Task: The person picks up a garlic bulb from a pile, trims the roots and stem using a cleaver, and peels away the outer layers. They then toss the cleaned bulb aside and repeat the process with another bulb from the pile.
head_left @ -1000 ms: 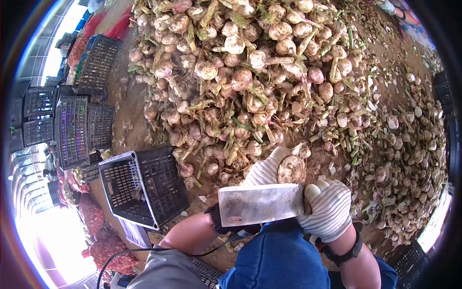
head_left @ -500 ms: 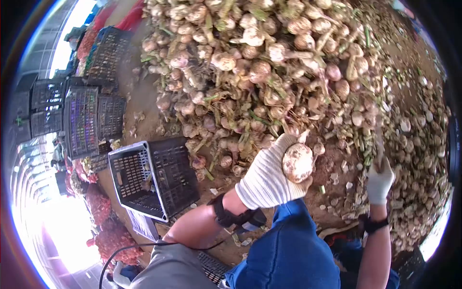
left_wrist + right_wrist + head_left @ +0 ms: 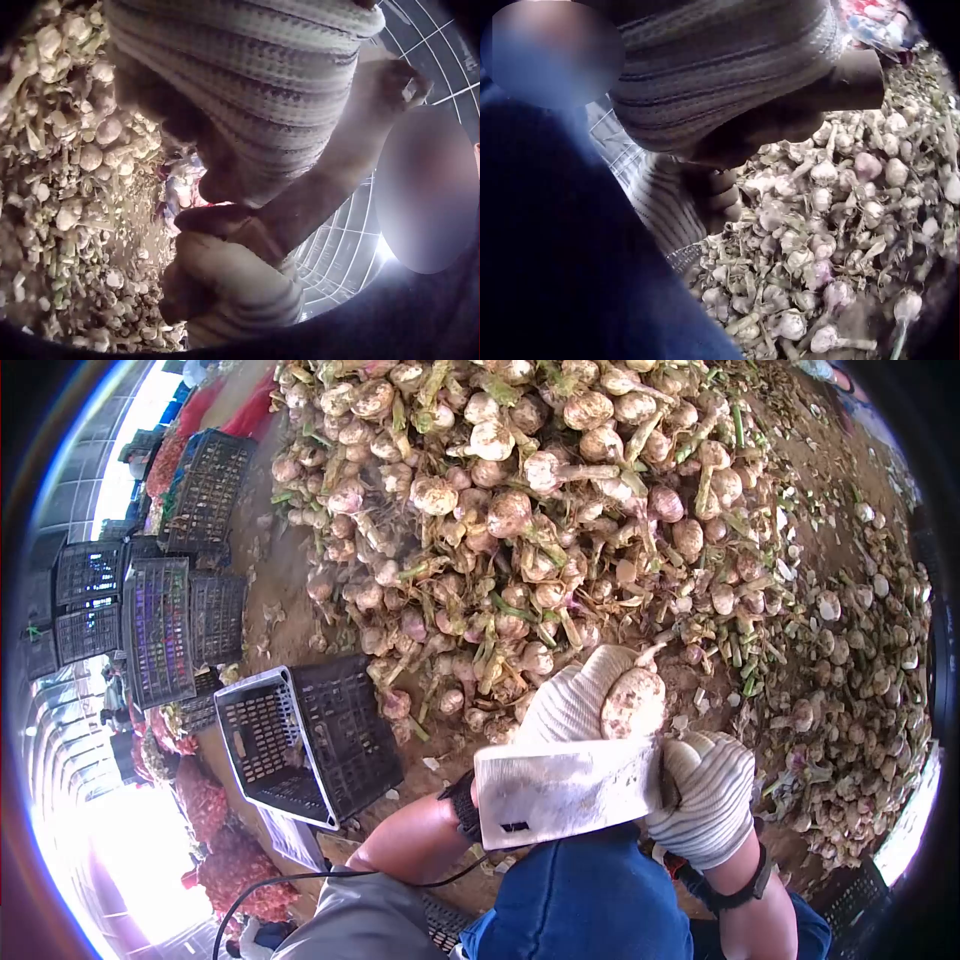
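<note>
Evidently lots left: L hand (image 3: 570, 705) grips a garlic bulb (image 3: 633, 705), stem on; R hand (image 3: 708, 800) grips a cleaver (image 3: 565, 790); big heap (image 3: 508, 515) toward ground's (image 3: 268, 615) far edge, crate (image 3: 352, 735) near L edge mostly unfilled.

I can read no text, label, brand, number or sign in any of my three views.
</note>
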Available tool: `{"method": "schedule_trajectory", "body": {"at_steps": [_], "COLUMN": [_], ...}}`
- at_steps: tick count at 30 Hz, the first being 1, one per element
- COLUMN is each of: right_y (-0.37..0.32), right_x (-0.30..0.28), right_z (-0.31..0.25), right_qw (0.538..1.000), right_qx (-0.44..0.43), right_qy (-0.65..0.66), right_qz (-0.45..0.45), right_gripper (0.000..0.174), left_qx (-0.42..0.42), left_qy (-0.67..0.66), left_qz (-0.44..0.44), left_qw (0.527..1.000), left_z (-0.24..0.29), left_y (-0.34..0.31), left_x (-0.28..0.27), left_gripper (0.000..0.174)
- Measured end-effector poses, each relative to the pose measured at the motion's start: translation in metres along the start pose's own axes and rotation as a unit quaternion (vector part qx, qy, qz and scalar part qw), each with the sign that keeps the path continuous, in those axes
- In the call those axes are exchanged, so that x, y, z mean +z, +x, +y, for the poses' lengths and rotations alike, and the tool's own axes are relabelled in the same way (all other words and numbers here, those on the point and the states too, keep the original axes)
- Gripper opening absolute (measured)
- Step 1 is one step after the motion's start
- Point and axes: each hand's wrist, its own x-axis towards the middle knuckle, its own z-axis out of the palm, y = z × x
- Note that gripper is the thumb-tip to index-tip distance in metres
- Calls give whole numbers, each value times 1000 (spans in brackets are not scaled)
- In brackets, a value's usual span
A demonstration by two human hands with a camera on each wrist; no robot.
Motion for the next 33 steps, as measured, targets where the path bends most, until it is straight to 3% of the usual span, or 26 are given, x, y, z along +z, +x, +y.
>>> {"method": "schedule_trajectory", "body": {"at_steps": [1,2,3,5,6,7,9,12,14,17,18,19,20,21,22,23,25,26,27,29,30,31,32,33], "right_y": [-2,-2,-1,0,0,0,-3,-2,-2,-4,-11,-25,-38,-57,-63,-72,-78,-88,-74,-67,-58,-50,-43,-36], "right_x": [2,6,10,14,16,18,21,23,26,40,41,54,62,72,75,76,80,89,90,94,87,78,75,72], "right_z": [0,1,3,6,8,13,24,25,28,54,69,99,133,153,153,150,120,116,92,61,47,34,26,20], "right_qw": [1000,1000,999,998,998,998,998,998,997,989,988,962,961,923,900,872,886,867,867,805,806,805,829,793], "right_qx": [-2,-4,-7,-7,-7,6,28,29,23,2,122,227,246,319,331,345,288,346,292,341,356,372,351,383], "right_qy": [2,2,0,0,0,8,28,12,9,5,51,99,-69,99,150,201,237,291,332,439,438,436,407,453], "right_qz": [10,22,37,58,69,65,53,61,72,145,78,114,103,192,240,283,277,211,229,205,180,153,159,142], "right_gripper": [15,16,17,16,16,12,5,6,9,9,9,7,6,8,7,6,8,10,12,15,13,11,12,14], "left_qx": [-14,91,193,199,105,7,-69,1,74,-64,108,264,236,208,184,217,251,253,207,80,231,287,337,304], "left_qy": [-32,142,312,342,206,65,-75,12,164,108,416,669,616,557,494,472,418,387,285,64,215,347,469,466], "left_qz": [-25,-21,-19,-43,-71,-97,-103,-31,46,-140,-113,-70,-55,-37,-19,-29,-61,-85,-150,-244,-210,-174,-124,-120], "left_qw": [999,985,930,918,970,993,989,999,983,982,896,691,750,803,849,854,871,882,924,964,925,876,807,822], "left_z": [0,-5,-13,-14,-7,1,5,-3,-9,1,2,4,5,6,9,8,6,4,6,12,6,5,3,5], "left_y": [-1,-3,-7,-10,-10,-9,-10,-11,-11,9,-7,-17,-15,-9,-1,-4,-4,3,6,13,13,10,8,8], "left_x": [-2,-2,1,3,-1,-4,-5,3,7,-19,-17,-9,-13,-22,-31,-28,-23,-23,-22,-18,-17,-19,-20,-23], "left_gripper": [24,25,26,30,33,35,38,38,38,40,45,56,56,57,59,59,59,57,54,49,47,48,49,57]}}
